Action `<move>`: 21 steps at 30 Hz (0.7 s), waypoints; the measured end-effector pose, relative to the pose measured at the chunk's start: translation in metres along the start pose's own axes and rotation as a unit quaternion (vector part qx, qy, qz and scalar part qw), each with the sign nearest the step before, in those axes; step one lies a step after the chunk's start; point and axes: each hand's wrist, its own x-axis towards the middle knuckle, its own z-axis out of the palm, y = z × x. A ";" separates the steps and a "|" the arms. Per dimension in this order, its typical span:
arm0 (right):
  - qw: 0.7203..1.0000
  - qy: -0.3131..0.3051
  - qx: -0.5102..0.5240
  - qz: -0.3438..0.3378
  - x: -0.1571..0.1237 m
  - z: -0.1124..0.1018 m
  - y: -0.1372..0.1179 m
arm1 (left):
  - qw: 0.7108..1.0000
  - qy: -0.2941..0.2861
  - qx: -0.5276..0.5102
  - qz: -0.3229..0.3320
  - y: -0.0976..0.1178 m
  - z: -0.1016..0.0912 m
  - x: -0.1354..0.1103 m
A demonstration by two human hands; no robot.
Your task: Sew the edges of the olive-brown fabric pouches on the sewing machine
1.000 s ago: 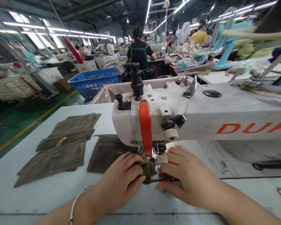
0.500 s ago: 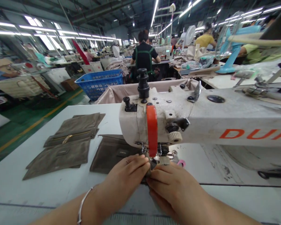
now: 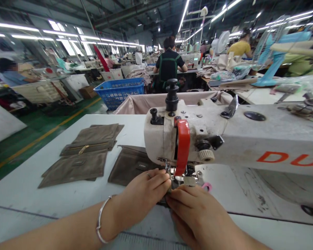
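1. Behind your table (image 3: 135, 222) stands a blue plastic basket (image 3: 119, 86) with slotted sides; whatever it may hold cannot be made out from here.
2. Right of that basket and behind your sewing machine (image 3: 156, 139) is a bin lined with pale pinkish cloth (image 3: 130, 106); the machine head hides most of its inside.
3. Your dark brown-grey fabric pouch (image 3: 127, 165), bearing a small label (image 3: 142, 166), lies flat just left of the machine head. Its right part passes out of sight behind your left hand (image 3: 143, 199).
4. Your left fingers lie close together, stretched toward the presser-foot area, with their tips by a narrow strip of fabric (image 3: 169, 187) there. You cannot be said to pinch it: the undersides are hidden.
5. Your right hand (image 3: 198, 208) is curled on the other side of that strip, its fingertips nearly meeting the left ones. Whether they grip the cloth, I cannot tell.
6. Farther left on your table rests a group of similar overlapping pouches (image 3: 91, 163), one with a gold-coloured zip (image 3: 83, 149), well apart from your fingers.
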 end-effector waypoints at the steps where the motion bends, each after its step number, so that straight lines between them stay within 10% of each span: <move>1: 1.000 0.000 -0.002 0.008 0.001 0.000 0.000 | 1.000 -0.004 -0.013 -0.002 -0.002 0.000 0.001; 10: 0.999 0.004 -0.019 0.028 0.002 -0.002 0.001 | 0.993 0.101 -0.040 -0.049 0.004 -0.001 0.005; 21: 0.999 0.028 0.018 -0.009 0.000 -0.005 0.002 | 0.994 0.087 -0.065 -0.029 0.001 -0.003 0.006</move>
